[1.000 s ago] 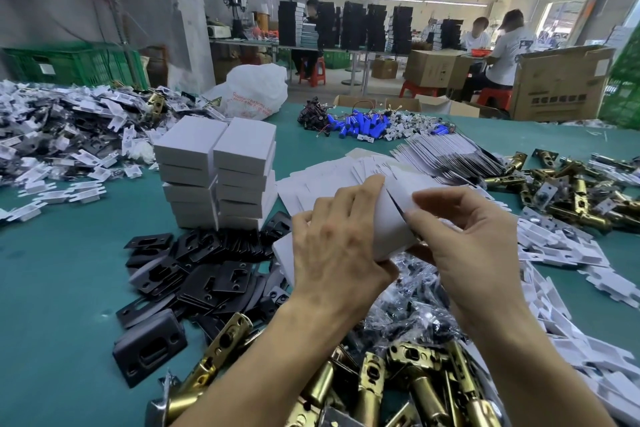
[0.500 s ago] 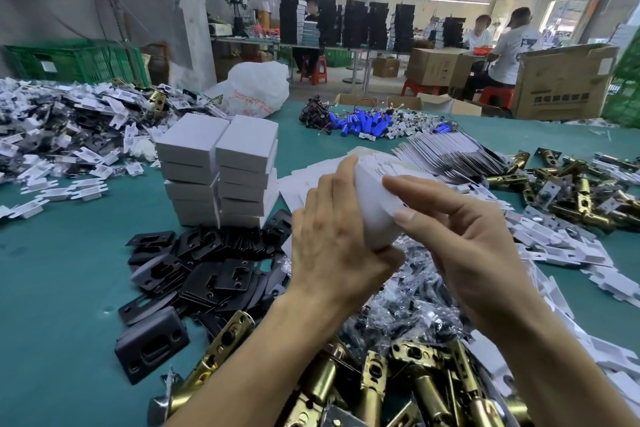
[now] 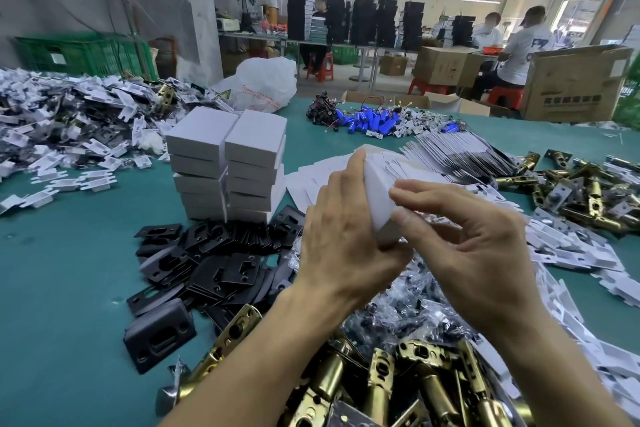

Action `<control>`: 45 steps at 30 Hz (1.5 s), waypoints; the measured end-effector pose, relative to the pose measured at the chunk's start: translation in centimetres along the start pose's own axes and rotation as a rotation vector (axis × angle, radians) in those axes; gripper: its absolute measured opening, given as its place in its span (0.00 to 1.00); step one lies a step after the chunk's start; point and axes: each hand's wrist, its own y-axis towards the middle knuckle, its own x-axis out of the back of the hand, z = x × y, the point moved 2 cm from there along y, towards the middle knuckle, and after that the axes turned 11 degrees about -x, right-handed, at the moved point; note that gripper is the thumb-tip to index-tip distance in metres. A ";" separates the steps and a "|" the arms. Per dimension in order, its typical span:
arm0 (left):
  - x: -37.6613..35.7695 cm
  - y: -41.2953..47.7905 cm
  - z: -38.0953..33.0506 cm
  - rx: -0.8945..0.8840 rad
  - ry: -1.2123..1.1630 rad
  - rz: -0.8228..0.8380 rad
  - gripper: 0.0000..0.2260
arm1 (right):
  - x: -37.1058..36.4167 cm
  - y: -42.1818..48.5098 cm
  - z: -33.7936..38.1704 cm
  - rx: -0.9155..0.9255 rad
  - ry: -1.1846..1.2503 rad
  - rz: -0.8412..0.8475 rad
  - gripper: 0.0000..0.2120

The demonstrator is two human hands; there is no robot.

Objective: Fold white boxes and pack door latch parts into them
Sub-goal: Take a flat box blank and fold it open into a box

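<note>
Gripping a white box [image 3: 377,191] with the left hand [image 3: 341,246], fingers curled round it; pinching its near edge, perhaps a flap, with the right hand [image 3: 485,253]. Just below both hands, brass latches [image 3: 381,381]; left of the left hand, black plates [image 3: 214,253] and stacked boxes [image 3: 225,166]; beyond, flat blanks [image 3: 308,177].

Two hands show, the left hand [image 3: 346,246] and the right hand [image 3: 485,253], with one white box [image 3: 377,198]. Finished boxes [image 3: 256,139] stand in two stacks, seemingly five apiece. Three workers [image 3: 526,52] and one white plastic bag [image 3: 266,83] are farther off. Brass latches [image 3: 426,388] and black plates [image 3: 214,267] lie in heaps too jumbled to count.
</note>
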 end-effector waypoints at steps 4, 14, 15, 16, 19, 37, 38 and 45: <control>0.1 0.2 -0.2 -0.041 0.113 -0.038 0.41 | 0.0 0.0 0.0 -0.051 0.006 0.047 0.10; 0.2 0.3 -0.1 -0.166 0.216 -0.028 0.30 | 0.5 0.1 0.1 -0.267 0.189 0.102 0.09; 0.1 0.2 -0.1 -0.173 0.214 -0.020 0.27 | 0.5 0.2 -0.1 -0.284 0.168 0.113 0.08; -0.1 0.2 -0.1 -0.182 0.213 -0.009 0.25 | 0.3 0.2 -0.2 -0.294 0.154 0.133 0.07; -0.4 0.1 0.2 -0.203 0.193 -0.003 0.24 | -0.3 0.2 -1.0 -0.309 0.104 0.146 0.09; 1.7 1.8 1.6 0.821 -1.525 0.160 0.42 | -1.1 0.0 -1.9 0.096 -0.035 0.057 0.29; 1.8 1.8 1.9 0.863 -1.484 0.081 0.39 | -1.1 0.0 -2.2 0.077 -0.106 0.105 0.29; 2.4 2.1 3.7 0.775 -1.081 -0.405 0.30 | -1.9 -0.7 -1.8 -0.124 -0.447 0.481 0.10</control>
